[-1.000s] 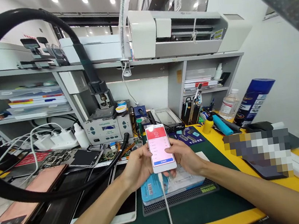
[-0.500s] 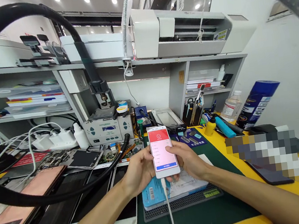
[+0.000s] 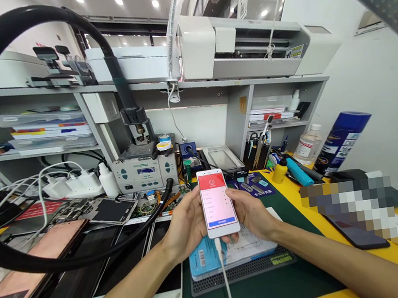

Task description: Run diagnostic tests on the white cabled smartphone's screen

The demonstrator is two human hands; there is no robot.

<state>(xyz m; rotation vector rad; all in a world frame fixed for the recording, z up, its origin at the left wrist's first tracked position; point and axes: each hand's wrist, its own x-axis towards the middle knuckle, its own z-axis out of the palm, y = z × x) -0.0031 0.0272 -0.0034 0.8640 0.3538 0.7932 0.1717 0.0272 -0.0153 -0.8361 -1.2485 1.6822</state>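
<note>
Both my hands hold a white smartphone [image 3: 218, 204] upright above the green mat [image 3: 275, 285]. Its screen is lit, red at the top and white below with a blue bar. My left hand [image 3: 183, 224] wraps round its left edge. On the right edge sits my right hand [image 3: 251, 210], its thumb reaching onto the screen. A white cable [image 3: 226, 282] hangs from the phone's bottom toward me. Beneath the phone lies a blue and white packet [image 3: 213, 257] on a black ridged pad [image 3: 251, 269].
A grey soldering station [image 3: 143, 170] stands behind, with a thick black hose [image 3: 3, 28] looping left. Phone screens and boards [image 3: 108, 211] litter the left side. A tool cup [image 3: 255, 149], clear bottle [image 3: 306, 143] and blue spray can [image 3: 340, 140] stand at the right. A dark phone [image 3: 357, 235] lies on the yellow edge.
The phone and both hands stay together; the view has shifted slightly. My right thumb has moved a little further onto the screen.
</note>
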